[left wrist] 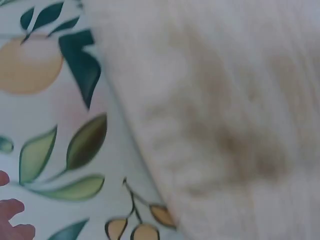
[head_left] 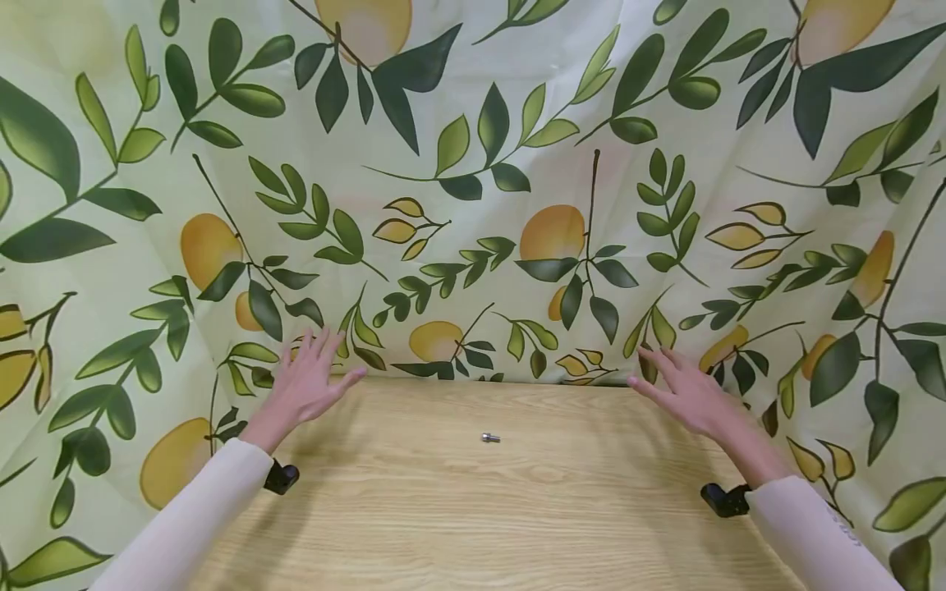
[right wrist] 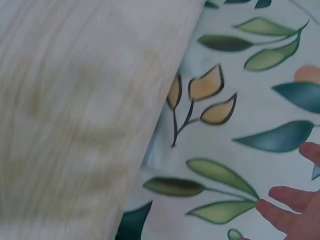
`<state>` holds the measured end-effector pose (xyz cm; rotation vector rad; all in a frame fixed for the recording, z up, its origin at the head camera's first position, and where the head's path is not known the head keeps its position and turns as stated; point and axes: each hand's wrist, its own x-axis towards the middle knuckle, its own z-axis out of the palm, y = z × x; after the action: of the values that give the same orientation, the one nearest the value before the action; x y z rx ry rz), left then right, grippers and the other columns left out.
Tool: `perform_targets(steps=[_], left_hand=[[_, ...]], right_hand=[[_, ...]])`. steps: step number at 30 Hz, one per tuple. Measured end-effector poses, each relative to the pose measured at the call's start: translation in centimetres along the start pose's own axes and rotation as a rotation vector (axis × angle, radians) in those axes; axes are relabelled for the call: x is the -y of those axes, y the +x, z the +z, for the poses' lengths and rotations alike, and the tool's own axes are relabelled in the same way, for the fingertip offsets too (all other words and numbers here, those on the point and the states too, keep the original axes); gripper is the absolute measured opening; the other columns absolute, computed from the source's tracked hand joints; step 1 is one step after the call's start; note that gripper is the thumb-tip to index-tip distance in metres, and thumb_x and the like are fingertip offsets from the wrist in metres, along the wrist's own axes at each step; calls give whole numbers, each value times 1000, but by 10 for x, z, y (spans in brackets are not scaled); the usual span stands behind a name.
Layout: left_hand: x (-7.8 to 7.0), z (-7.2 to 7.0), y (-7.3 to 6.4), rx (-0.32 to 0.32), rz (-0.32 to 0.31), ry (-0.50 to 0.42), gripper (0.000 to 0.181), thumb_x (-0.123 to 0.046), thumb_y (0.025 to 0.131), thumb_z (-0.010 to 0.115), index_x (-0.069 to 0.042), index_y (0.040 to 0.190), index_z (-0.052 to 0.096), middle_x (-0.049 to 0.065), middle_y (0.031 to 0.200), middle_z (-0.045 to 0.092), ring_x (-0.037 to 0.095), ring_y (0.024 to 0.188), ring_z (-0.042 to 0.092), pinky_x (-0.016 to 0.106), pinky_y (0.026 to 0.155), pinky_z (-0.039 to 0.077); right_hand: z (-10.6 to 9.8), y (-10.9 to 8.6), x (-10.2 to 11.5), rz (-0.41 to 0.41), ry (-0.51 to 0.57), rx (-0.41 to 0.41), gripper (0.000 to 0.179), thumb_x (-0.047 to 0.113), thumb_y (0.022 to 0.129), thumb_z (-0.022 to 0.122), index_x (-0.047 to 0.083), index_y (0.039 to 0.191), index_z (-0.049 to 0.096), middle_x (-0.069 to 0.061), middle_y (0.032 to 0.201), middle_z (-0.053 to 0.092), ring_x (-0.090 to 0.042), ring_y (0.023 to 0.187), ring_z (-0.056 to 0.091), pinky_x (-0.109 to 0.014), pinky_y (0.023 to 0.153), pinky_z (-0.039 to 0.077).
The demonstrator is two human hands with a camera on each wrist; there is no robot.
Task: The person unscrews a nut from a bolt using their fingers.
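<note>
A small silver metal screw [head_left: 491, 437] lies on its side on the wooden tabletop [head_left: 473, 509], about midway between the two hands. Over the table's far left corner, my left hand [head_left: 306, 382] is spread, with fingers straight and nothing in them. Likewise my right hand [head_left: 683, 390] reaches over the far right corner with extended fingers and holds nothing. Both hands are well apart from the screw. Only some fingertips of the left hand [left wrist: 12, 212] show in the left wrist view, and several fingers of the right hand [right wrist: 290, 205] in the right wrist view.
A leaf-and-fruit patterned cloth [head_left: 458, 246] hangs behind the table and along both sides. Black wrist camera mounts [head_left: 281, 476] sit under each forearm, the other mount [head_left: 726, 499] being on the right. The table's far edge meets the cloth.
</note>
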<state>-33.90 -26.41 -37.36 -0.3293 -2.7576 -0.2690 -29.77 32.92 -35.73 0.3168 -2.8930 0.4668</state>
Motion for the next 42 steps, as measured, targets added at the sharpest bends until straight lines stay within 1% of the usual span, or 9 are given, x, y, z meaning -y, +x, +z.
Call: perform_targets(steps=[4, 7, 14, 17, 22, 28, 32, 38, 42], left_hand=[[-18, 17, -11, 15, 20, -47, 90, -70, 98, 46, -8, 162, 30, 24, 171, 17, 51, 157, 13, 77, 123, 4], [-35, 30, -20, 31, 47, -84, 90, -70, 98, 48, -9, 162, 31, 23, 170, 22, 49, 157, 18, 74, 124, 9], [-67, 59, -28, 17, 146, -139, 87, -64, 95, 59, -5, 155, 43, 22, 161, 42, 45, 146, 44, 69, 114, 40], [-79, 68, -29, 71, 162, -181, 81, -57, 93, 67, -5, 152, 47, 22, 158, 46, 44, 143, 47, 66, 113, 43], [-105, 79, -25, 185, 201, -274, 70, -43, 92, 75, -5, 147, 54, 20, 154, 51, 42, 141, 50, 60, 118, 42], [-131, 94, -14, 210, 272, -348, 52, -27, 90, 79, -2, 133, 65, 18, 141, 63, 36, 127, 63, 53, 112, 50], [-146, 105, -4, 221, 307, -331, 42, -23, 90, 79, -2, 126, 70, 15, 133, 70, 31, 118, 69, 49, 106, 55], [-168, 118, 5, 226, 383, -287, 30, -16, 92, 77, -3, 119, 74, 10, 121, 75, 28, 115, 70, 44, 102, 57], [-179, 123, 8, 215, 428, -257, 21, -8, 91, 76, -3, 111, 77, 8, 109, 77, 23, 102, 71, 38, 93, 61]], right_hand=[[13, -8, 14, -35, 41, -38, 77, 57, 102, 53, 9, 160, 35, -36, 160, 30, -65, 140, 33, -88, 101, 29], [26, -14, 24, -61, 71, -65, 73, 52, 102, 58, 8, 157, 40, -34, 156, 39, -61, 138, 40, -83, 100, 37], [54, -24, 51, -130, 128, -116, 60, 40, 99, 67, 6, 146, 54, -24, 145, 57, -50, 128, 57, -69, 98, 50], [67, -25, 60, -141, 163, -107, 54, 35, 98, 70, 7, 142, 58, -19, 138, 62, -44, 122, 63, -63, 93, 55], [86, -23, 70, -133, 241, -106, 46, 22, 94, 75, 5, 136, 63, -15, 131, 67, -35, 116, 66, -52, 88, 59], [99, -19, 82, -114, 352, -77, 40, 13, 92, 75, 3, 130, 67, -17, 129, 68, -35, 113, 68, -51, 87, 61], [105, -16, 90, -91, 406, -73, 36, 11, 91, 76, 3, 125, 69, -15, 126, 70, -32, 110, 70, -50, 86, 62], [109, -11, 102, -65, 454, -58, 32, 11, 92, 75, 3, 123, 70, -16, 122, 72, -30, 107, 72, -46, 85, 63], [110, -9, 107, -42, 472, -66, 30, 11, 92, 75, 5, 121, 71, -12, 119, 74, -26, 104, 73, -41, 83, 63]])
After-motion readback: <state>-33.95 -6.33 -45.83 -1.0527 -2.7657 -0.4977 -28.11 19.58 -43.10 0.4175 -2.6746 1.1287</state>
